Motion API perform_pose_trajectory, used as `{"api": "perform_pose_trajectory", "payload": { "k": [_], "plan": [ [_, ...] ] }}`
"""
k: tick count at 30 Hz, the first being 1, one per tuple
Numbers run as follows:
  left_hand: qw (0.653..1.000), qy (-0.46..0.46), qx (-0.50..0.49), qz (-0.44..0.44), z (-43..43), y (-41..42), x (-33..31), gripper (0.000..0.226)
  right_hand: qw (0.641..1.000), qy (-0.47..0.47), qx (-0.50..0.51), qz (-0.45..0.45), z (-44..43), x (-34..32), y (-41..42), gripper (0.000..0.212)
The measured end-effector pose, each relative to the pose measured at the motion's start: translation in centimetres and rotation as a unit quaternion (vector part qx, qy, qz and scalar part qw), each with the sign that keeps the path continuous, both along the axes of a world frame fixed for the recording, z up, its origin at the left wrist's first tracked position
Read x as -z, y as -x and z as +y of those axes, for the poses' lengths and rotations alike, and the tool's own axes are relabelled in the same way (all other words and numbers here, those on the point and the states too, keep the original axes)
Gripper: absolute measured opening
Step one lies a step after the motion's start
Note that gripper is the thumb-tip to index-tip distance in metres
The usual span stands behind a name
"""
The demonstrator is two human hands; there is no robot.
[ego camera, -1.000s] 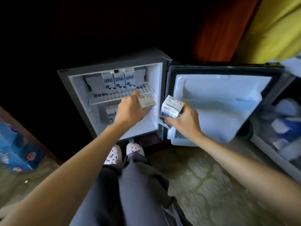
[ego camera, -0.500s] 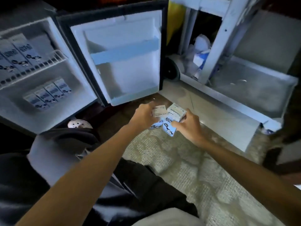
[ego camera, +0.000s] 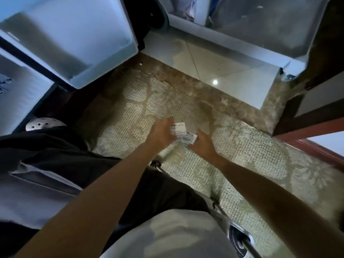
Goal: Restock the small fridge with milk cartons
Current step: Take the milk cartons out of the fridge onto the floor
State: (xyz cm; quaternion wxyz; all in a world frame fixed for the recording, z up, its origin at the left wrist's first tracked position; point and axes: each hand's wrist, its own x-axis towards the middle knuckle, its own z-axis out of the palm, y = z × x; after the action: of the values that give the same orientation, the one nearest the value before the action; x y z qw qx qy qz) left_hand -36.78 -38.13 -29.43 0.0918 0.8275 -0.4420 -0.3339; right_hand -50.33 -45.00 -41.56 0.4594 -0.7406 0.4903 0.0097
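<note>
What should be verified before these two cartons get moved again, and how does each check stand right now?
1. Left hand grips a milk carton: ok.
2. Right hand grips the second carton: ok.
3. Fridge door open: ok.
4. Cartons close to the door: not ok, both hang over the carpet, well short of it.
5. Room left inside: cannot tell, interior out of view.
</note>
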Motion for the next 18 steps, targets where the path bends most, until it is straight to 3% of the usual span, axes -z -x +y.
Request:
{"api": "perform_pose_trajectory", "payload": {
  "k": [8, 18],
  "plan": [
    [0.999, -0.045, 0.026, -0.003, 0.1, 1.1, 2.2, 0.031, 0.996, -0.054, 0.072, 0.002, 0.9, 4.9, 0.7, 0.038],
    [0.998, -0.059, 0.033, 0.000, 0.0, 1.2, 3.1, 0.032, 0.995, -0.090, 0.018, 0.023, 1.2, 6.7, 2.8, 0.040]
  ]
}}
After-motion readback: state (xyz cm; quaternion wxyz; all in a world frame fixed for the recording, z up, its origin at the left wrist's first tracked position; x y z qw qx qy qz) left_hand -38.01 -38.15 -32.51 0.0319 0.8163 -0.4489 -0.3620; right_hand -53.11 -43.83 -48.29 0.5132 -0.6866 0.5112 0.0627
